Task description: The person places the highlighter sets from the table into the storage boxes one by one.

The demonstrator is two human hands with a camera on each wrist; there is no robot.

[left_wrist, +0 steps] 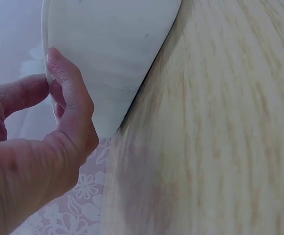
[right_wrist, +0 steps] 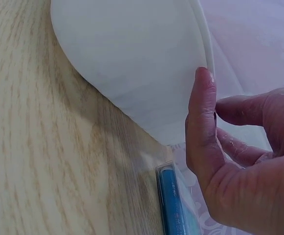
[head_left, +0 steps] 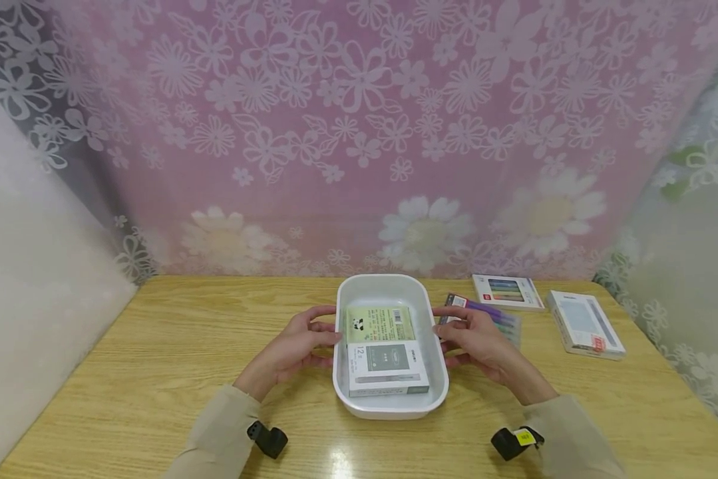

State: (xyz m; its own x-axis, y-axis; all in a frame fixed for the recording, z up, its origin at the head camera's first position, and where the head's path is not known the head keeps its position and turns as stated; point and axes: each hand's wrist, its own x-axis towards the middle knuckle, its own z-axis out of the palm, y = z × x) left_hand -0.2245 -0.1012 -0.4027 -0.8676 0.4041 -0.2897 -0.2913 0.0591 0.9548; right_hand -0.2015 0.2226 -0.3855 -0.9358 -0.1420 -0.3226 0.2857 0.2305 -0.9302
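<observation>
A white plastic tray [head_left: 388, 406] with rounded corners stands on the table in the head view. Inside it lie a yellow-green packet with a panda picture [head_left: 379, 324] and, nearer me, a white and grey box marked 12 [head_left: 387, 369]. My left hand [head_left: 303, 339] pinches the tray's left rim, with thumb and fingers on either side of it, as the left wrist view confirms. On the opposite side my right hand [head_left: 474, 338] grips the rim in the same way. Both wrist views show the outer wall of the tray close up.
To the right of the tray, partly behind my right hand, lies a clear pack of coloured pens [head_left: 502, 319]. Farther back is a flat white box with a window showing coloured sticks [head_left: 507, 293]. A white box [head_left: 585, 324] lies near the table's right edge. A floral curtain [head_left: 359, 133] hangs behind.
</observation>
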